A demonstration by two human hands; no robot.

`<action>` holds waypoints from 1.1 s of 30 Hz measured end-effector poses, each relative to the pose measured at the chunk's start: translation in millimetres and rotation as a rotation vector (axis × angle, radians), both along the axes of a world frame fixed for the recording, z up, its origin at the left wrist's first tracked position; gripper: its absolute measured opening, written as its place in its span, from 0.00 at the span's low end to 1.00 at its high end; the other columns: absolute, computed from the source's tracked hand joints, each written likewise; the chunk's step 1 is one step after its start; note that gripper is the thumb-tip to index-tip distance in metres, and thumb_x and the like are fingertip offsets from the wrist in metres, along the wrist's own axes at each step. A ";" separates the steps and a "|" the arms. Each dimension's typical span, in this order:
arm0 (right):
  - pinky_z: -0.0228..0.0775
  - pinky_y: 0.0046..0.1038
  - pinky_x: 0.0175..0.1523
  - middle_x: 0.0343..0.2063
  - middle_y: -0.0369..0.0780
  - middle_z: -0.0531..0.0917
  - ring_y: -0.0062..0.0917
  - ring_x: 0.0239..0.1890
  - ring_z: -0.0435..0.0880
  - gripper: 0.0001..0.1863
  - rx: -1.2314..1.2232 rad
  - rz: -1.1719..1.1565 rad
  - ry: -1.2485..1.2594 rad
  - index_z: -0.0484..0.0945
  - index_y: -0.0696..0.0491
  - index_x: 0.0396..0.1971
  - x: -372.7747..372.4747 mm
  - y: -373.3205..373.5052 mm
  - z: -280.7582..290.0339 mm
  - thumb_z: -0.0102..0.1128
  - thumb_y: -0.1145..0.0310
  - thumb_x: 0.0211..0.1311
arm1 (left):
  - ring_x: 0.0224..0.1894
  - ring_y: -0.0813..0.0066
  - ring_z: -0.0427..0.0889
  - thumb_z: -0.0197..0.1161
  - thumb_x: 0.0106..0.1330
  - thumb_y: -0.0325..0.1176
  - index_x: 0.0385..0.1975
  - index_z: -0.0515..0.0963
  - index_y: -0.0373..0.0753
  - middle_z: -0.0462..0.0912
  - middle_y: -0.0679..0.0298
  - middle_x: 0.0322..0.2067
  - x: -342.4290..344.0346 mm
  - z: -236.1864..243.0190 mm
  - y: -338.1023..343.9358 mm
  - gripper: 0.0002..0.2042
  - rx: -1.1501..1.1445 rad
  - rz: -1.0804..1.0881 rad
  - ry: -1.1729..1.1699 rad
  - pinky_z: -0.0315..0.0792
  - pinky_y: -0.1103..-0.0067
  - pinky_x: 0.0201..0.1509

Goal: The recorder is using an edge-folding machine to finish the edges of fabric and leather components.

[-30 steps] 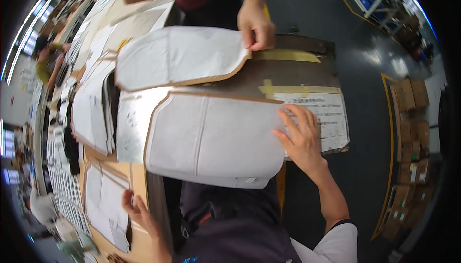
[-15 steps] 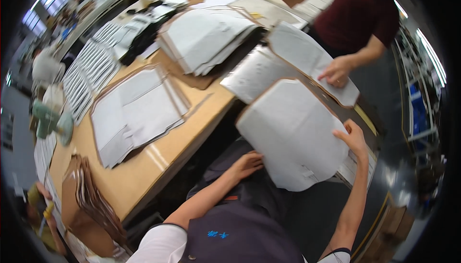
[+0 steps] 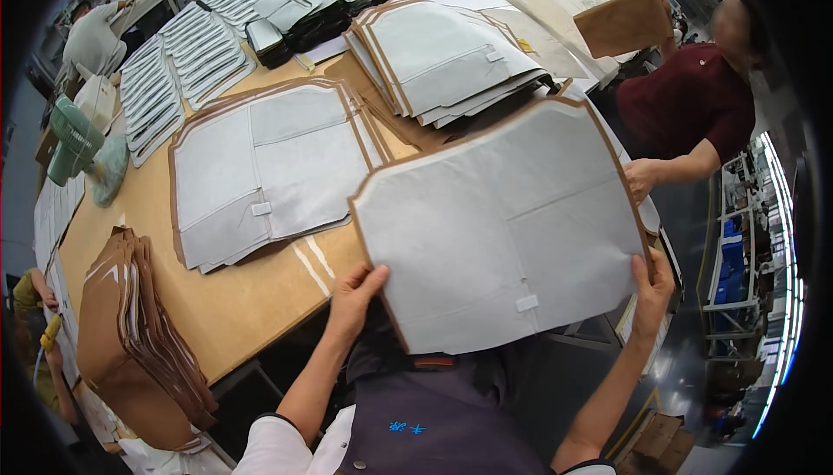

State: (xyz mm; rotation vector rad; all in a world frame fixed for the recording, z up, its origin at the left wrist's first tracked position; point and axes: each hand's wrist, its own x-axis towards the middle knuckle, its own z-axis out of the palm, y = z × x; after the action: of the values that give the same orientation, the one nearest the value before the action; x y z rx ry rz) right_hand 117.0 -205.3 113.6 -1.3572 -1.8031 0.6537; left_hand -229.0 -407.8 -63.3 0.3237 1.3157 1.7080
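A large pale grey fabric panel (image 3: 451,232) with brown edging hangs tilted in front of me, between both hands. My left hand (image 3: 354,300) pinches its lower left edge, thumb on the grey face. On its right edge my right hand (image 3: 651,291) grips likewise, thumb in front and fingers behind. A small white tag (image 3: 527,303) sits near the panel's lower edge. Left of it lies a stack of similar panels (image 3: 308,124) on the wooden table (image 3: 234,319). Behind, another pile of such panels (image 3: 442,54) is partly covered by the held one.
At the right stands a person in a dark red shirt (image 3: 685,93), one hand near my panel, the other holding a brown sheet (image 3: 620,22). Folded brown pieces (image 3: 130,336) lie at the table's left edge, near a green fan (image 3: 78,141). Striped pieces (image 3: 208,58) cover the far left.
The panel has swung left and up, toward the table stacks, and now faces me broadly. My left hand has moved from beside its lower left edge to a grip on it.
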 end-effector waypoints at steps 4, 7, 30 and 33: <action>0.66 0.20 0.45 0.32 0.30 0.80 0.15 0.35 0.73 0.11 0.030 0.040 -0.067 0.83 0.60 0.47 -51.1 19.8 -0.3 0.65 0.70 0.71 | 0.29 0.90 0.71 0.71 0.71 0.35 0.36 0.85 0.37 0.79 0.77 0.27 -45.2 6.5 -6.8 0.08 0.021 0.099 0.139 0.65 0.86 0.35; 0.66 0.21 0.45 0.32 0.31 0.80 0.16 0.35 0.74 0.11 0.095 0.133 -0.069 0.83 0.60 0.47 -91.7 54.4 12.1 0.64 0.70 0.71 | 0.32 0.89 0.73 0.70 0.72 0.36 0.40 0.85 0.36 0.81 0.76 0.30 -79.9 19.7 10.0 0.09 0.083 0.190 0.255 0.67 0.85 0.37; 0.70 0.39 0.64 0.54 0.48 0.81 0.42 0.59 0.79 0.21 0.144 -0.520 -0.537 0.76 0.59 0.60 262.9 -30.9 -108.5 0.60 0.76 0.68 | 0.65 0.67 0.75 0.59 0.73 0.27 0.62 0.76 0.32 0.78 0.58 0.60 -186.0 -32.4 270.1 0.19 0.078 0.218 0.798 0.69 0.73 0.66; 0.67 0.43 0.67 0.61 0.52 0.75 0.48 0.63 0.74 0.22 0.083 -0.501 -0.756 0.72 0.61 0.64 305.7 -59.5 -109.7 0.55 0.74 0.71 | 0.64 0.63 0.76 0.59 0.72 0.26 0.58 0.79 0.35 0.78 0.55 0.60 -59.7 44.6 274.8 0.16 0.225 0.017 1.121 0.69 0.70 0.66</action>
State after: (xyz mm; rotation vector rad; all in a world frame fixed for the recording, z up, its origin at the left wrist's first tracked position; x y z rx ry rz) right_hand 422.7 -264.8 3.9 -2.0671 -1.8686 -0.2439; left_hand -288.8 -133.0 -18.7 1.5624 1.8553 1.7145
